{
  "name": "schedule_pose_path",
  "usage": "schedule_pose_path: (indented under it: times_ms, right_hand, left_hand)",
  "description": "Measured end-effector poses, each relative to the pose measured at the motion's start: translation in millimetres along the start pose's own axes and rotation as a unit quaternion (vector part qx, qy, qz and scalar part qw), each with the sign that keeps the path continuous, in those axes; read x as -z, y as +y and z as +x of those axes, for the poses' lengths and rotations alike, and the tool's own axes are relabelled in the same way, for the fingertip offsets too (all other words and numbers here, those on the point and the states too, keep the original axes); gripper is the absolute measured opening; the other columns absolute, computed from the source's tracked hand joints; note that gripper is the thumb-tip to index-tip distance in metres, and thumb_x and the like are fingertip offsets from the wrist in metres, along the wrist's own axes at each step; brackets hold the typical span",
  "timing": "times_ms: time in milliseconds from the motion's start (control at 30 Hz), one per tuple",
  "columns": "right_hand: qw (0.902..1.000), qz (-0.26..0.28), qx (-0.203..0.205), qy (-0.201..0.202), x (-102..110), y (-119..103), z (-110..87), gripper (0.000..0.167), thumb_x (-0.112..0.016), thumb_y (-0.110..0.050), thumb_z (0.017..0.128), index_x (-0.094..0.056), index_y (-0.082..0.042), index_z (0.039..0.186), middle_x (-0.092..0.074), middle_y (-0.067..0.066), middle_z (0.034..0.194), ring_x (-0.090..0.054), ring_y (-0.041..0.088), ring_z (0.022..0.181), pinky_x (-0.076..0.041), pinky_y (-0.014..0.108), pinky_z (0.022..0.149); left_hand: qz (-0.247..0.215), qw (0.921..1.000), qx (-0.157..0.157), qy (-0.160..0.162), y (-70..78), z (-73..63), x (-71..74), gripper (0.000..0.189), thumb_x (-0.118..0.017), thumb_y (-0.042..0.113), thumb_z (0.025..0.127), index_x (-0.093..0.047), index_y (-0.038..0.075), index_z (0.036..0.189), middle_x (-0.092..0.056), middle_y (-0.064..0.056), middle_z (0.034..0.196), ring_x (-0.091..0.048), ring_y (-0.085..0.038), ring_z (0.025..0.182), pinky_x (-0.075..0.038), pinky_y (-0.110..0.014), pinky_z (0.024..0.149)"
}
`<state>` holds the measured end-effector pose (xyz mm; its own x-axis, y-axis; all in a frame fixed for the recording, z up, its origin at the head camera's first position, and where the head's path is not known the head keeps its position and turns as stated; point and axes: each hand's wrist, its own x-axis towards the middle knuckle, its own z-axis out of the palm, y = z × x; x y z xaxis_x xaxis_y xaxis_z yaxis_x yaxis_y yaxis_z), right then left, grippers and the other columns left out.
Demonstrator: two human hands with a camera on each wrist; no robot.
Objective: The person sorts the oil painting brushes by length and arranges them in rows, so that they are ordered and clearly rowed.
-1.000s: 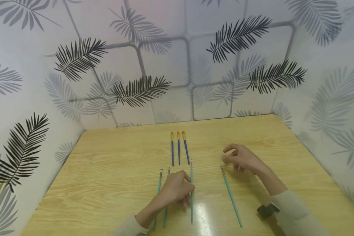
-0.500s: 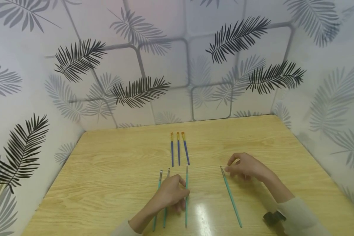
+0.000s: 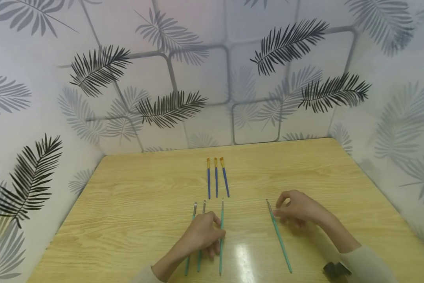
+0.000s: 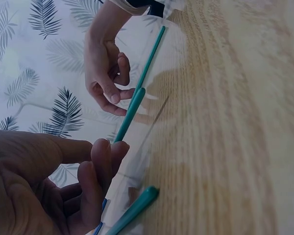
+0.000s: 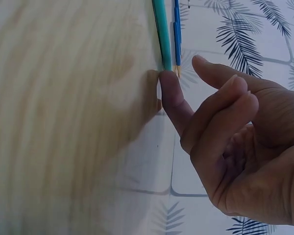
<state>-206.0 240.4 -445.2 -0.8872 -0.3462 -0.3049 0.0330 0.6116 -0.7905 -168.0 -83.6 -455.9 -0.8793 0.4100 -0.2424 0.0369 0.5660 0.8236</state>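
Observation:
In the head view my left hand (image 3: 202, 234) pinches a teal paintbrush (image 3: 221, 255) near the middle of its handle. The brush lies lengthwise, tip away from me; its handle end (image 4: 132, 112) rises past the fingertips in the left wrist view. Further right, another teal paintbrush (image 3: 281, 245) lies slanted on the table. My right hand (image 3: 300, 206) is beside that brush's upper part. The right wrist view shows the forefinger (image 5: 171, 93) right at the teal handle (image 5: 161, 34), the thumb held apart and the other fingers curled.
Two more teal paintbrushes lie left, partly under my left hand and forearm, one with its handle (image 3: 199, 261) showing. Three blue paintbrushes (image 3: 216, 182) with gold ferrules lie in a row farther back. The wooden table (image 3: 134, 188) ends at a leaf-patterned wall (image 3: 212, 78).
My left hand has shifted the pinched teal paintbrush left, towards the other two teal ones. My right hand has come down towards me, to the side of the slanted teal paintbrush.

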Motion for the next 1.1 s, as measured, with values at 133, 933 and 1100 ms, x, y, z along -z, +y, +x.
schedule_pose_path:
  times_ms: [133, 933, 1100]
  right_hand:
    - [0.9997, -0.017, 0.018, -0.002, -4, -4, -2.1, 0.032, -0.073, -0.025, 0.091, -0.060, 0.000, 0.105, -0.072, 0.008, 0.072, -0.043, 0.005, 0.037, -0.037, 0.019, 0.038]
    - [0.9915, -0.111, 0.068, -0.001, -26, -9, -2.8, 0.026, -0.080, -0.018, 0.081, -0.067, -0.007, 0.062, -0.064, 0.003, 0.051, -0.053, 0.011, 0.047, -0.044, 0.027, 0.065]
    - [0.9919, -0.096, 0.081, -0.018, -27, -7, -2.9, 0.023, -0.074, -0.011, 0.084, -0.067, -0.007, 0.062, -0.064, 0.003, 0.049, -0.034, 0.000, 0.034, -0.030, 0.013, 0.040]
  left_hand:
    - [-0.004, 1.0000, -0.002, 0.001, -2.8, -1.9, 2.1, 0.034, -0.063, 0.005, 0.087, -0.056, -0.011, 0.116, -0.067, -0.007, 0.055, -0.062, -0.017, 0.038, -0.053, -0.029, 0.039]
    - [-0.004, 0.9999, 0.013, 0.005, -2.2, -1.0, 5.8, 0.033, -0.063, 0.003, 0.088, -0.055, -0.010, 0.117, -0.067, -0.009, 0.055, -0.062, -0.016, 0.038, -0.054, -0.030, 0.040]
    - [-0.002, 0.9998, 0.020, 0.007, -1.9, 2.1, 2.1, 0.033, -0.064, 0.004, 0.088, -0.055, -0.010, 0.116, -0.067, -0.010, 0.056, -0.062, -0.017, 0.038, -0.054, -0.031, 0.040]
